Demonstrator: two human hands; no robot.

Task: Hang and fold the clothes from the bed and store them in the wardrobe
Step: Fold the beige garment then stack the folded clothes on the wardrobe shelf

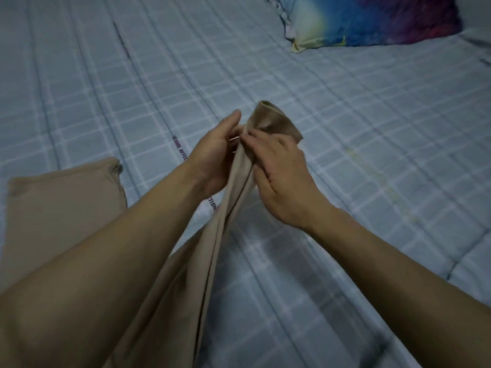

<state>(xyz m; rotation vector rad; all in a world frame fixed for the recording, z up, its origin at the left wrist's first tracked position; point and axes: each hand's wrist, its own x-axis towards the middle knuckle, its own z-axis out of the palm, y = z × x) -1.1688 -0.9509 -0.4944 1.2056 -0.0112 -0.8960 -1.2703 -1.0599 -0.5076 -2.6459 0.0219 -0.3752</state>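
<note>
**Both hands hold a tan trouser leg above the bed**

The tan trousers [207,251] rise from the near edge, one leg gathered and lifted. The left hand [215,152] and right hand [281,179] each pinch that leg near its hem, grips closed on cloth. The other leg lies flat at left on the checked bedsheet [372,144]. A colourful pillow [372,19] sits farthest.

We see one tan trouser leg [212,251] raised off the bed [372,155], bunched lengthwise into a narrow strip, its hemmed cuff [273,120] open and pointing away from us. The second tan leg [61,208] lies flat on the bed at the left, cuff end away from us. The fabric is plain, with a dark seam line along the raised leg.
</note>
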